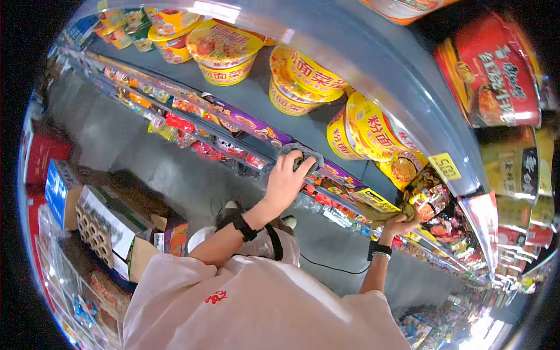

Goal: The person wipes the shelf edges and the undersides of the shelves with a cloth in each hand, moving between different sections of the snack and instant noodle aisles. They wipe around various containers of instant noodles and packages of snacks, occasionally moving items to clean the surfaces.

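Observation:
Pressed on the shelf's front edge is a dark grey cloth, and my left hand grips it with bent fingers. This cloth lies over the purple label strip. Farther right, my right hand is closed at the shelf edge, beside shiny dark snack packets; what its fingers hold is too small to make out. Yellow noodle bowls stand on the shelf behind the strip. One yellow bowl sits nearest to my right hand.
Lower shelves with packets run beneath the edge. Open cardboard boxes are at the left. Red noodle tubs stand on the upper right shelf, behind a price tag. A black cable hangs near my body.

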`<action>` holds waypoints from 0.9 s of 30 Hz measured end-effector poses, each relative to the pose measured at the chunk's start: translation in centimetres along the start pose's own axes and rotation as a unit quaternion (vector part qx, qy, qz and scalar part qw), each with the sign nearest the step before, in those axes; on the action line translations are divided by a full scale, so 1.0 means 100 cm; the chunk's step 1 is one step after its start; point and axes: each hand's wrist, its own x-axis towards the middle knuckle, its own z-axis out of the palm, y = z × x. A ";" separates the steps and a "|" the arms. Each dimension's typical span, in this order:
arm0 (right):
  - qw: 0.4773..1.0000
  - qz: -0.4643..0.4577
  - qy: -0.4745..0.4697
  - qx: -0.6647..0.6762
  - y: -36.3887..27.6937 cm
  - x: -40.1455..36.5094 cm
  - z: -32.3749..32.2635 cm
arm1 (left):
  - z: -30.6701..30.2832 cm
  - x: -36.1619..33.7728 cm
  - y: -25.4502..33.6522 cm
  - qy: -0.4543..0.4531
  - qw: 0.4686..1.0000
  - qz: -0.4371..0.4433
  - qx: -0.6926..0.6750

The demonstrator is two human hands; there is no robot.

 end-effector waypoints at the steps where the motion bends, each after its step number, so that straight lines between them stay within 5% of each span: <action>1: 1.000 -0.014 0.007 -0.006 0.006 -0.002 0.001 | 0.001 0.001 -0.001 -0.007 1.000 0.008 0.009; 5: 0.999 0.016 -0.006 0.028 -0.005 0.002 -0.001 | 0.028 -0.019 -0.007 -0.049 0.995 0.089 0.023; 9: 1.000 0.003 -0.012 -0.014 0.002 0.000 -0.002 | 0.050 -0.042 -0.012 -0.161 0.984 0.005 -0.071; 14: 0.999 0.029 -0.007 0.012 -0.020 0.002 -0.005 | -0.037 -0.004 0.019 -0.064 0.973 0.023 -0.222; 19: 1.000 0.006 0.007 -0.018 -0.013 -0.001 -0.002 | -0.111 0.067 0.025 0.113 0.982 0.130 -0.083; 27: 0.999 0.040 0.023 0.001 -0.016 -0.001 0.002 | -0.031 0.101 -0.013 -0.114 0.955 0.272 0.011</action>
